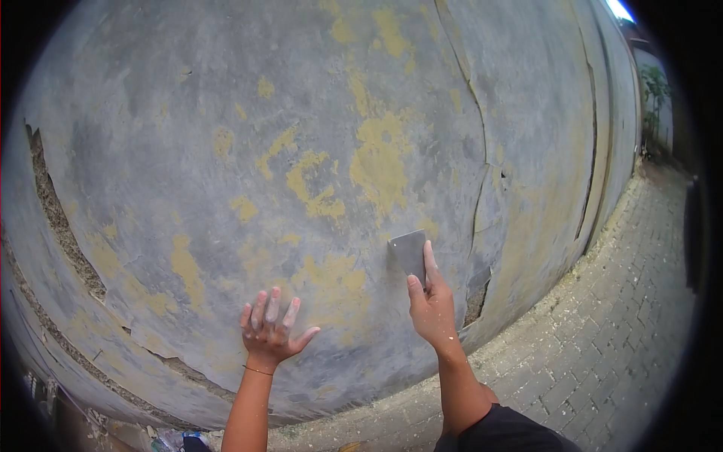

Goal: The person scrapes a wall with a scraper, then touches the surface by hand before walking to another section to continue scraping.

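A grey plastered wall (301, 98) with yellow patches of worn paint fills most of the head view. My right hand (432, 305) holds a flat metal scraper blade (408, 252) pressed against the wall, index finger stretched along the blade's edge. My left hand (269, 331) rests flat on the wall lower left of it, fingers spread and dusted white, a thin bracelet on the wrist. The two hands are about a hand's width apart.
Long cracks (476, 151) run down the wall right of the scraper, with a broken hole (474, 301) near the base. Plaster has peeled along the left edge (64, 226). A brick-paved path (602, 339) runs along the wall's foot on the right.
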The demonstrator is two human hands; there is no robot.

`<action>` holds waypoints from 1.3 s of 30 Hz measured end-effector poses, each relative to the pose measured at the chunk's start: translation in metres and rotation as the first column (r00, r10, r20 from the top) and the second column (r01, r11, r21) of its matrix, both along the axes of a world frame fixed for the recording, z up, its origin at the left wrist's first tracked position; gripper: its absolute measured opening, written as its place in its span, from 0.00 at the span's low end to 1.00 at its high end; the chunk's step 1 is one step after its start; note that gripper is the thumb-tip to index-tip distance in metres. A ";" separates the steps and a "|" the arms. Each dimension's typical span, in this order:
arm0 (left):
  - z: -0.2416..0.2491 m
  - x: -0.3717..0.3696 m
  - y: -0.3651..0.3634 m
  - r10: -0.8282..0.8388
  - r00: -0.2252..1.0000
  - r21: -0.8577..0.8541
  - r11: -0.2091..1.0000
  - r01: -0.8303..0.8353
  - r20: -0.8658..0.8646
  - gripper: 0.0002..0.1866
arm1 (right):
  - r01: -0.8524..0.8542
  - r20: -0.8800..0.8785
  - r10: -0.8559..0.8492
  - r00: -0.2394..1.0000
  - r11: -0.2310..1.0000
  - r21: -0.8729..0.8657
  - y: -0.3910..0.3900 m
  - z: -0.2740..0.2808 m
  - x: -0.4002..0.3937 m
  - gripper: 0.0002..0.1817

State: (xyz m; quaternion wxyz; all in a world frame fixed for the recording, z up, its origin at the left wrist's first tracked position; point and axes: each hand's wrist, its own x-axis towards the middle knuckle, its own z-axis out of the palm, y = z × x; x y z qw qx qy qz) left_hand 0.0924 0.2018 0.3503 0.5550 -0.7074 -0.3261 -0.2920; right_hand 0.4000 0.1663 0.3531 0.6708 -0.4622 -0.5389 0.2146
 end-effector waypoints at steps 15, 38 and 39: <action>-0.001 -0.001 0.000 -0.001 1.000 -0.003 1.000 0.001 0.004 0.37 | 0.087 0.064 -0.092 0.994 0.994 0.072 0.000 -0.022 0.003 0.34; 0.002 0.001 -0.001 -0.008 1.000 -0.003 1.000 0.008 0.004 0.36 | 0.127 0.115 -0.128 0.985 0.992 0.024 -0.006 -0.003 0.001 0.34; 0.002 0.000 -0.002 -0.004 1.000 -0.007 1.000 0.004 0.002 0.36 | 0.124 0.118 -0.126 0.985 0.992 0.029 -0.005 -0.010 0.001 0.34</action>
